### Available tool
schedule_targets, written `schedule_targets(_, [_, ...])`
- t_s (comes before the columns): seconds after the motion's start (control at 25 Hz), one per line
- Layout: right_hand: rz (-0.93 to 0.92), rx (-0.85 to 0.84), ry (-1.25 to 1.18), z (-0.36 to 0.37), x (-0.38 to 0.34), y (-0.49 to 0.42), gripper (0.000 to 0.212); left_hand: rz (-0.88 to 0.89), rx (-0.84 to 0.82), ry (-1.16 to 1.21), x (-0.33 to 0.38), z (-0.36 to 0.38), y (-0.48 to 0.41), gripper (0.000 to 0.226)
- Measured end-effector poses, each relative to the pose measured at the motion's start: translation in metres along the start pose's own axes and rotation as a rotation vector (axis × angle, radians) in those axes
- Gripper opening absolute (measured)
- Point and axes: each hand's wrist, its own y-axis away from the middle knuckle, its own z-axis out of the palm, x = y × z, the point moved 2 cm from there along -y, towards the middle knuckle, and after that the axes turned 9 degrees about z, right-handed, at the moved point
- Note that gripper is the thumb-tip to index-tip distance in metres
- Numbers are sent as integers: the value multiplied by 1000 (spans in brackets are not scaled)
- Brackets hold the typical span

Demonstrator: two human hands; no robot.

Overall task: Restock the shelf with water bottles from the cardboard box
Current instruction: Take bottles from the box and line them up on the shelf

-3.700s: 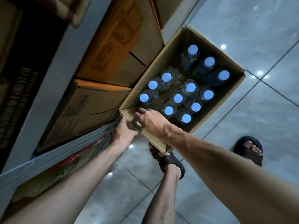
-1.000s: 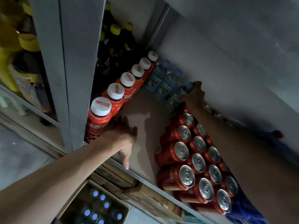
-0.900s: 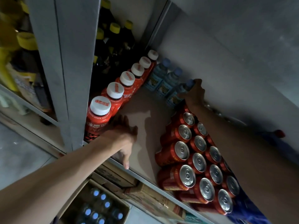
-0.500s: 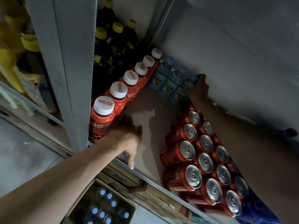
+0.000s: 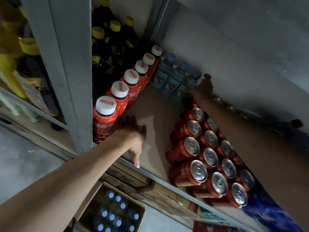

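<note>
— Down at the bottom edge, what sits nearest?

— An open cardboard box (image 5: 142, 208) on the floor, under the shelf (image 5: 158, 114), with blue-capped boxed bottles (image 5: 115, 213) standing upright inside it. More cardboard cartons (image 5: 160, 191) are packed on the level below the shelf board.

— And the left hand (image 5: 133, 139)?

— It lies flat on the front part of the shelf board, palm down, fingers spread wide and holding nothing. Its thumb hangs over the front lip. It is just beside the nearest red bottle (image 5: 105, 118), at the front of a row of red bottles with white caps (image 5: 132, 84) that runs toward the back wall.

— What is on the right of that bare strip?

— A block of red cans (image 5: 205, 151) with silver tops, several rows deep. The right forearm passes above them.

— Where does the right hand (image 5: 203, 88) reach?

— To the back of the shelf, against the wall. Its grip is at the rightmost water bottle (image 5: 190, 84), fingers on the bottle's far side; whether they are closed round it I cannot tell. Two further water bottles (image 5: 168, 72) stand just left of it, in a line along the back, next to the last red bottle.

— Anything farther left?

— Dark bottles with yellow caps (image 5: 107, 47), behind a grey upright post (image 5: 66, 67).
</note>
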Motion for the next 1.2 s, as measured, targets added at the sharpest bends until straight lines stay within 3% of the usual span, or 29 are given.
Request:
schedule_targets(0.16, [-39, -64, -73, -35, -5, 86, 66, 10, -20, 143, 0, -5, 17, 136])
schedule_targets(0.24, [-144, -102, -63, -62, 4, 145, 50, 65, 91, 146, 4, -5, 34, 125])
schedule_targets(0.36, [-235, -162, -119, -102, 41, 225, 26, 141, 348, 296, 21, 0, 57, 79])
schedule_targets(0.44, [-155, -228, -169, -114, 72, 267, 17, 108, 567, 476, 42, 6, 74, 40])
schedule_targets(0.52, [-46, -285, -181, -112, 101, 302, 16, 171, 691, 604, 67, 23, 92, 20])
schedule_targets(0.6, [86, -319, -180, -98, 135, 332, 15, 318, 545, 612, 92, 55, 98, 17])
schedule_targets(0.68, [240, -356, -155, -71, 172, 361, 15, 397, 200, 578, 106, 98, 90, 16])
schedule_targets(0.8, [510, -437, -116, -5, 232, 413, 21, 334, -318, 620, 113, 160, 65, 14])
schedule_targets(1.0, [863, -548, -179, 132, 299, 501, 30, 140, -445, 577, 98, 265, -3, 17])
schedule_targets(1.2, [1002, -493, -193, 286, 365, 542, 37, -131, -497, 626, 62, 395, -76, 23])
